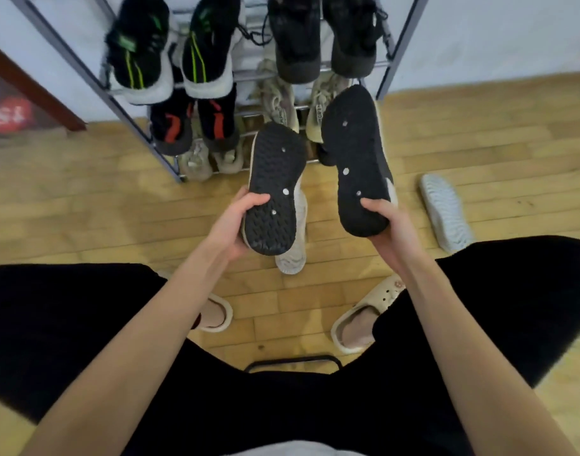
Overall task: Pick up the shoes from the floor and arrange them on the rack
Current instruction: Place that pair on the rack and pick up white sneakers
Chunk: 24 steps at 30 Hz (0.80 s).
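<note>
I hold two black-soled shoes with their soles turned up toward me, toes pointing at the rack. My left hand (231, 222) grips the heel of the left shoe (275, 182). My right hand (385, 225) grips the heel of the right shoe (354, 153). The metal shoe rack (130, 116) stands against the wall just beyond them, its tiers filled with black and beige sneakers. One white shoe (295, 235) lies sole-up on the floor under the left shoe. Another white shoe (445, 212) lies sole-up on the floor to the right.
I sit on a stool with a black frame (293, 360), my feet in beige slippers (364, 320) on the wooden floor. A dark red door frame (35, 80) is at the far left. A pale wall stands behind the rack.
</note>
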Tool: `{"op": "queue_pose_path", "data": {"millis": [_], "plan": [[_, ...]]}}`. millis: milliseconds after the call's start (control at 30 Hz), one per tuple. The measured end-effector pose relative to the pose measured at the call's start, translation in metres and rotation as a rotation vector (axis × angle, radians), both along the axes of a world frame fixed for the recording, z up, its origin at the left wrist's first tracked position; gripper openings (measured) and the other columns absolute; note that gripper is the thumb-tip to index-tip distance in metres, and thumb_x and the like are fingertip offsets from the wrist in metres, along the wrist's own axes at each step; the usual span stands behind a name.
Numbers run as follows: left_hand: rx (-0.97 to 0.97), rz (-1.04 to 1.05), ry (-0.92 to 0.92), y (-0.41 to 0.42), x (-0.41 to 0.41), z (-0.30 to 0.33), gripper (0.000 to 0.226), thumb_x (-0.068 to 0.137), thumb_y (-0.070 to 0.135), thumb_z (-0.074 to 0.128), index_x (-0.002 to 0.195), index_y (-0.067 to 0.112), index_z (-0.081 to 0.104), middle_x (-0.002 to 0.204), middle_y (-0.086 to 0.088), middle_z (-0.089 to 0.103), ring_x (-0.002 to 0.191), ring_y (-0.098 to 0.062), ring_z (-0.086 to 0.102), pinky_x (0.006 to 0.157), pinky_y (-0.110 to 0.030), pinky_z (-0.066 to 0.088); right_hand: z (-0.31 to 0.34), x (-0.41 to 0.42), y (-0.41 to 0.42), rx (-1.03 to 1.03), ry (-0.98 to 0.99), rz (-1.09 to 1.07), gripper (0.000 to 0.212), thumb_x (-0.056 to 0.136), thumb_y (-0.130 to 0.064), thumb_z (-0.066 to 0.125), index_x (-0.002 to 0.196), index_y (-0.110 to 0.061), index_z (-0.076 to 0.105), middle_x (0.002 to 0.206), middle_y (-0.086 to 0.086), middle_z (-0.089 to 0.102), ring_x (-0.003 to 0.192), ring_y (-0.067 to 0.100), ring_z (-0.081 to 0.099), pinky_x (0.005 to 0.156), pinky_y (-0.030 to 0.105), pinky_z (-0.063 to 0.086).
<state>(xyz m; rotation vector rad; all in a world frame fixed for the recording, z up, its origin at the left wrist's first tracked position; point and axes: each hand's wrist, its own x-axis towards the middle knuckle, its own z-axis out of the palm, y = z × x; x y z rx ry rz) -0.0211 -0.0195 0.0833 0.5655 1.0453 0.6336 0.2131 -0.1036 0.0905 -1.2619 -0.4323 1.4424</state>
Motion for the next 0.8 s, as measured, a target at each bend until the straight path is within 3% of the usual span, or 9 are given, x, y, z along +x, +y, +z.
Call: {"op": "queue_pose_path", "data": {"millis": [133, 267, 333, 400, 500, 567, 667, 800], "plan": [[0.029, 0.026, -0.101, 0.009, -0.021, 0.04, 0.022, 0.093, 0.019, 0.047, 0.109, 0.011, 0.061, 0.099, -0.01, 0.072, 0.084, -0.025, 0.071, 0.071, -0.035, 0.058, 0.031, -0.009, 0.018, 0.044, -0.179, -0.053, 0.053, 0.073, -0.019, 0.075, 0.123, -0.006, 0.062, 0.117, 0.01, 0.069, 0.111, 0.028, 0.065, 0.093, 0.041, 0.053], [0.172, 0.062, -0.116, 0.026, -0.034, 0.077, 0.044, 0.084, 0.023, 0.056, 0.126, 0.009, 0.051, 0.107, -0.015, 0.067, 0.092, -0.029, 0.067, 0.075, -0.039, 0.057, 0.067, -0.025, 0.041, 0.117, -0.473, -0.085, 0.039, 0.072, -0.035, 0.078, 0.105, -0.015, 0.07, 0.102, 0.008, 0.073, 0.096, 0.02, 0.069, 0.084, 0.04, 0.057], [0.223, 0.075, -0.109, 0.033, -0.04, 0.094, 0.039, 0.089, 0.026, 0.054, 0.123, 0.006, 0.055, 0.107, -0.014, 0.067, 0.094, -0.03, 0.066, 0.08, -0.04, 0.057, 0.083, -0.035, 0.05, 0.187, -0.622, -0.07, 0.042, 0.07, -0.047, 0.075, 0.094, -0.014, 0.069, 0.101, 0.017, 0.069, 0.086, 0.016, 0.065, 0.073, 0.035, 0.054], [0.252, 0.084, -0.12, 0.041, -0.045, 0.106, 0.037, 0.094, 0.031, 0.051, 0.122, 0.007, 0.058, 0.11, -0.015, 0.067, 0.098, -0.031, 0.065, 0.089, -0.044, 0.053, 0.094, -0.043, 0.059, 0.233, -0.754, -0.085, 0.042, 0.072, -0.052, 0.073, 0.091, -0.015, 0.069, 0.101, 0.013, 0.063, 0.084, 0.013, 0.06, 0.071, 0.026, 0.05], [0.316, 0.091, -0.123, 0.045, -0.052, 0.122, 0.037, 0.099, 0.035, 0.044, 0.123, 0.011, 0.059, 0.115, -0.014, 0.066, 0.102, -0.029, 0.064, 0.097, -0.047, 0.048, 0.107, -0.054, 0.065, 0.299, -0.952, -0.12, 0.033, 0.08, -0.044, 0.073, 0.095, -0.015, 0.067, 0.108, 0.005, 0.053, 0.091, 0.01, 0.053, 0.073, 0.007, 0.04], [0.386, 0.083, -0.119, 0.044, -0.058, 0.134, 0.038, 0.102, 0.034, 0.039, 0.124, 0.011, 0.058, 0.115, -0.013, 0.066, 0.101, -0.026, 0.065, 0.093, -0.043, 0.051, 0.113, -0.06, 0.067, 0.365, -1.071, -0.142, 0.026, 0.081, -0.042, 0.072, 0.092, -0.02, 0.063, 0.107, 0.007, 0.053, 0.092, 0.01, 0.052, 0.072, 0.007, 0.038], [0.547, 0.118, 0.025, 0.05, -0.069, 0.157, 0.037, 0.099, 0.032, 0.045, 0.119, 0.003, 0.057, 0.113, -0.018, 0.065, 0.098, -0.03, 0.066, 0.081, -0.039, 0.055, 0.126, -0.067, 0.079, 0.427, -1.277, -0.15, 0.039, 0.081, -0.045, 0.07, 0.102, -0.012, 0.068, 0.112, 0.009, 0.052, 0.093, 0.013, 0.053, 0.076, 0.02, 0.042], [0.802, 0.299, 0.415, 0.077, -0.074, 0.192, 0.018, 0.091, 0.026, 0.064, 0.079, 0.015, 0.056, 0.083, -0.007, 0.061, 0.076, -0.02, 0.062, 0.069, -0.034, 0.05, 0.151, -0.086, 0.109, 0.47, -1.475, -0.152, 0.046, 0.082, -0.051, 0.065, 0.102, -0.011, 0.071, 0.121, 0.012, 0.052, 0.087, 0.025, 0.06, 0.066, 0.027, 0.042]]}}
